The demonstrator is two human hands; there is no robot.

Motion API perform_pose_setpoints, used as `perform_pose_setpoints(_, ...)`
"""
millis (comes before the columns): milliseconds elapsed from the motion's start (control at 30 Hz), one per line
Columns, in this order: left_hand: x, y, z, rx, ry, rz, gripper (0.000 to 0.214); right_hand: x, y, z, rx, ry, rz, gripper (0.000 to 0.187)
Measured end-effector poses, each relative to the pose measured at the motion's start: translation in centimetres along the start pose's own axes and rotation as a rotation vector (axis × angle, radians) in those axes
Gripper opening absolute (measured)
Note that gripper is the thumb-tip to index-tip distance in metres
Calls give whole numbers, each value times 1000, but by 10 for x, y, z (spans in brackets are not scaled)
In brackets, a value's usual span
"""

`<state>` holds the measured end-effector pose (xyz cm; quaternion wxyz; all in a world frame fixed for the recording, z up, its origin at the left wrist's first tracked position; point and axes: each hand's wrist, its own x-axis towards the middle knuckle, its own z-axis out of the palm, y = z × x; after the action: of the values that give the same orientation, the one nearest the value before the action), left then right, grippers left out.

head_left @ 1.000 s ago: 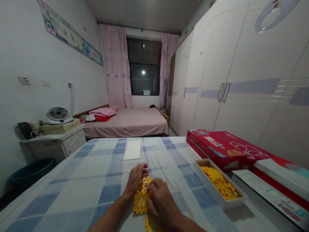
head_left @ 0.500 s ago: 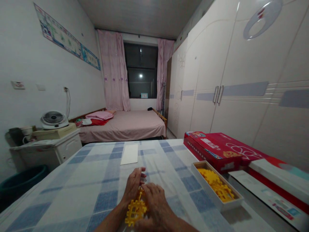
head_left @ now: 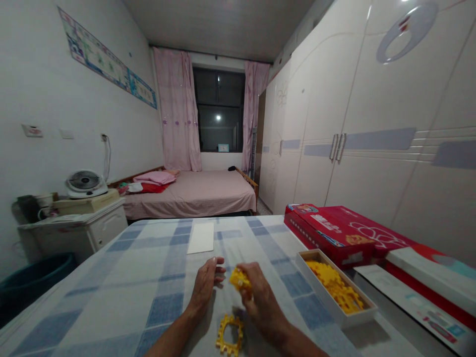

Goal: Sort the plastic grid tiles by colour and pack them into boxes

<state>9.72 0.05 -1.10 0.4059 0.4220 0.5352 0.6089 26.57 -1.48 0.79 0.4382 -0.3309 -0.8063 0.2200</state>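
My right hand is closed around a small yellow puzzle piece, held just above the checked tablecloth. My left hand hovers just to its left with fingers curled and slightly apart, holding nothing that I can see. A yellow square frame piece with a hollow middle lies flat on the cloth below both hands. A white tray holding several yellow pieces stands to the right of my right hand.
A red box and its lid parts lie at the table's right side by the white wardrobe. A white paper lies farther up the table. Beyond are a bed, and a side cabinet with a fan.
My hands have come apart. The yellow frame piece that was between them now lies on the cloth, and my right hand has lifted a smaller piece away from it.
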Motion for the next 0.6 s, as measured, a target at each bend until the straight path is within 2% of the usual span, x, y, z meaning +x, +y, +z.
perform_pose_setpoints(67, 1, -2, 0, -5, -5, -18, 62, 11, 3, -34, -61, 131, 42, 48)
perform_pose_setpoints(200, 1, -4, -1, 27, -18, -5, 61, 26, 28, -118, -245, 349, 271, 43)
perform_pose_setpoints(300, 2, -3, -3, 67, -40, 5, 62, 22, 56, -166, -330, 353, 470, 49)
perform_pose_setpoints(400, 2, 0, -3, 85, -54, -4, 65, 12, 76, -188, -330, 284, 544, 43)
perform_pose_setpoints(500, 1, 3, -4, 110, -60, -32, 66, 6, 84, -191, -319, 211, 521, 34)
perform_pose_setpoints(600, 0, 4, -4, 127, -62, -26, 67, 4, 85, -189, -369, 193, 490, 27)
